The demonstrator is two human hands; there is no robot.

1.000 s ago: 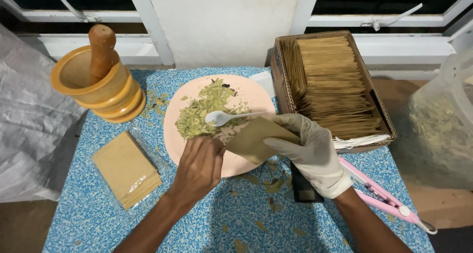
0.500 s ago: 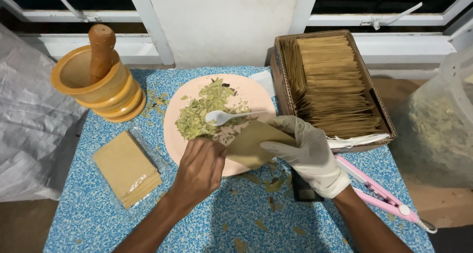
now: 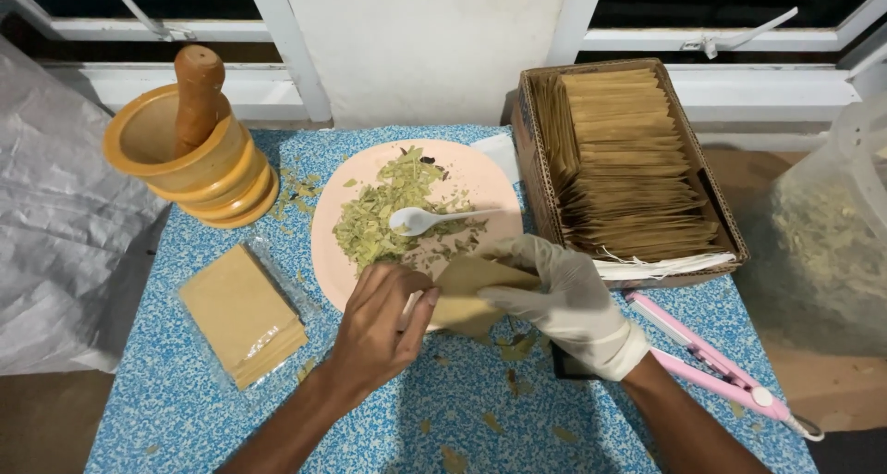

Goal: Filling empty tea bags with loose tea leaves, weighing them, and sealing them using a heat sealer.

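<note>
The person's bare left hand [image 3: 383,322] and gloved right hand [image 3: 559,298] both pinch one small brown paper sachet [image 3: 471,294] over the near rim of the pink plate [image 3: 490,183]. Looks like early-to-mid filling: plenty of crushed green leaves [image 3: 388,211] still sit by the white spoon [image 3: 420,219]. A cardboard box [image 3: 531,151] of matching sachets sits at the table's right edge, a clear-wrapped stack [image 3: 240,312] near the left edge.

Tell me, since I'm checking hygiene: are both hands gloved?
No: only the right hand wears a white glove, while the left hand is bare as both hold the brown paper bag.
</note>
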